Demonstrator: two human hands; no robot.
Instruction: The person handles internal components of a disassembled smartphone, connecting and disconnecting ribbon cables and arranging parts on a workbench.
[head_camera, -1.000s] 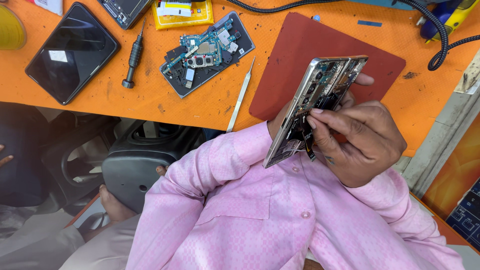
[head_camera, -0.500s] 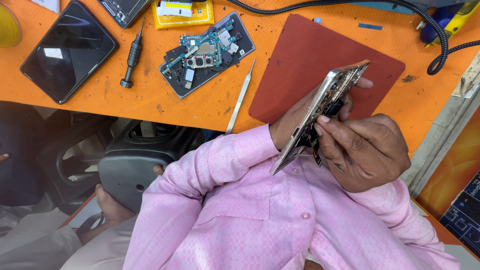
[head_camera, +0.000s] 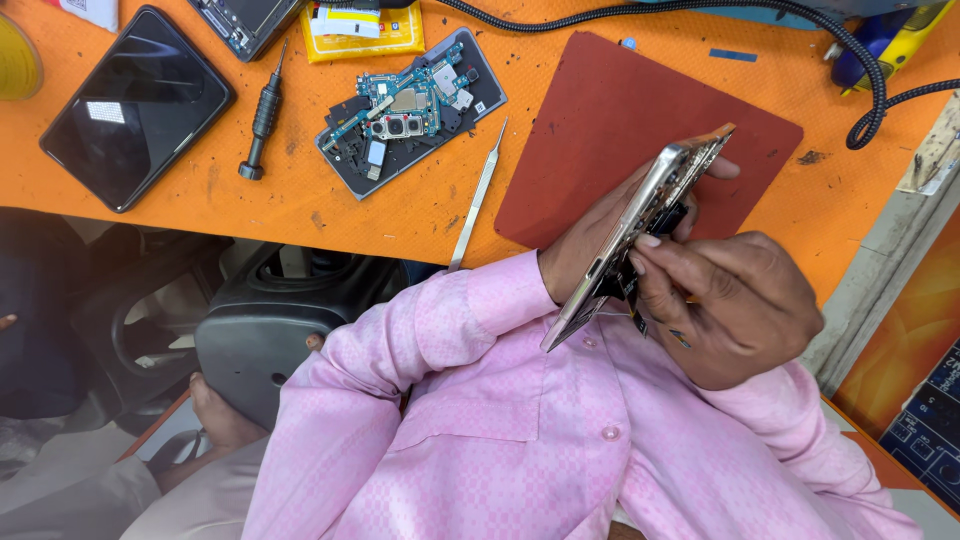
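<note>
the left hand (head_camera: 590, 235) grips an opened phone frame (head_camera: 640, 235) tilted on edge above the red mat (head_camera: 610, 120), while the right hand (head_camera: 735, 305) closes its fingertips on a dark part inside it. a steady frame and gentle pull seem wise. around lie tweezers (head_camera: 478, 198), a screwdriver (head_camera: 262, 118) and a circuit board (head_camera: 405, 105) on the orange bench (head_camera: 300, 210).
</note>
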